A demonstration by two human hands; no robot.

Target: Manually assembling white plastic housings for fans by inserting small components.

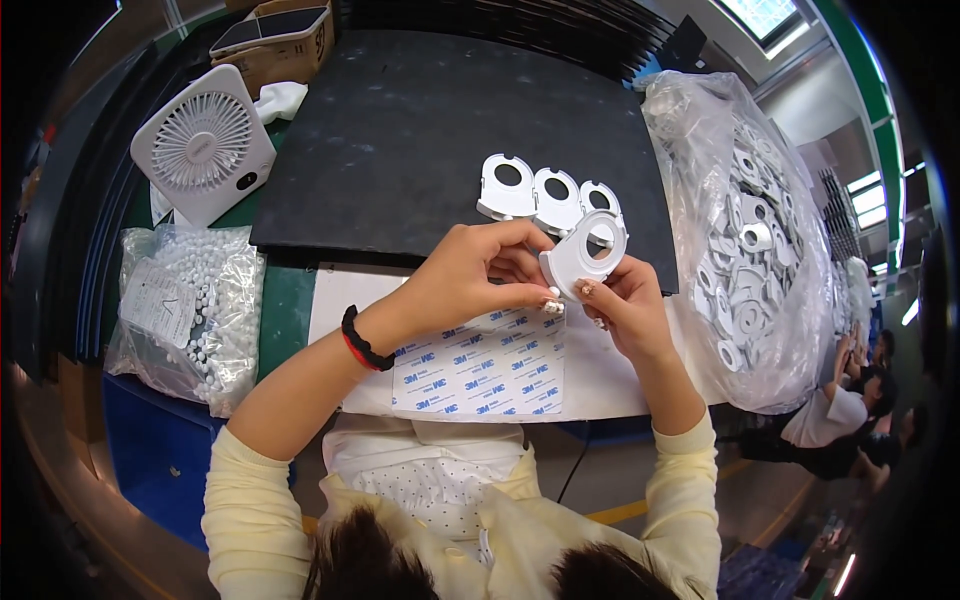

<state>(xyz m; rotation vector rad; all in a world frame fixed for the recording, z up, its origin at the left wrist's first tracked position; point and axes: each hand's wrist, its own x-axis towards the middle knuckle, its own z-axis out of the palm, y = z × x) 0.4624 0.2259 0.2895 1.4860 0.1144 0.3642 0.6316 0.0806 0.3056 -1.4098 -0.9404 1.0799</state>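
My right hand pinches a white plastic ring-shaped part at its lower edge, thumb in front. This part is tilted up, with a round hole near its top. Close against its lower left side is my left hand, thumb and fingers pinched together. Whatever sits between those fingertips is too small to make out. Just beyond my hands, three similar white parts stand side by side on a black board. Below my hands lies an adhesive backing sheet with a repeating blue print.
On the right stands a large clear plastic bag full of similar white parts. At left lies a clear bag of small white round pieces, with a white fan behind it. A cardboard box sits far left. Other people are at right.
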